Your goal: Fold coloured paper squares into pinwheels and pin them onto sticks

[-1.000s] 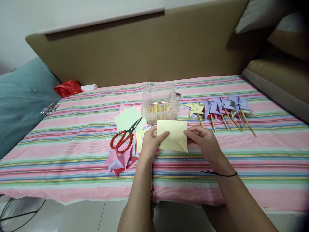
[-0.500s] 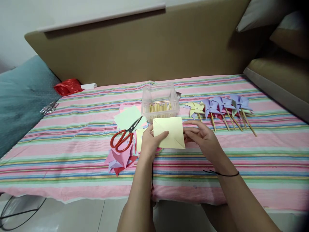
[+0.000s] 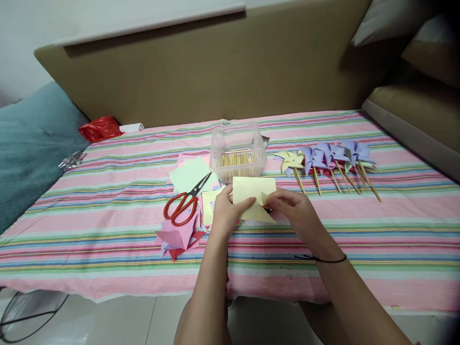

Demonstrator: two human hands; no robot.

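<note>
A square of pale yellow paper [image 3: 251, 188] with slits cut in from its corners is held up over the cloth. My left hand [image 3: 227, 211] grips its left side, thumb across the front. Between the thumb and fingers of my right hand [image 3: 293, 206] is one cut flap at the right side, bent inward toward the middle. Below that flap a pointed corner sticks out to the right. Behind the paper stands a clear plastic box [image 3: 237, 129] of thin wooden sticks [image 3: 239, 160]. Red-handled scissors [image 3: 184, 203] lie left of my left hand.
Several finished pinwheels [image 3: 330, 155] on sticks lie to the right. At left are pale green paper sheets [image 3: 191, 175], a stack of coloured paper [image 3: 207, 206] and cut pink pieces [image 3: 179, 232]. A red plastic bag [image 3: 101, 129] sits far left on the striped cloth [image 3: 118, 191].
My right hand has moved left and taken hold of a flap of the yellow paper, bending it inward. The paper has shifted slightly to the right.
</note>
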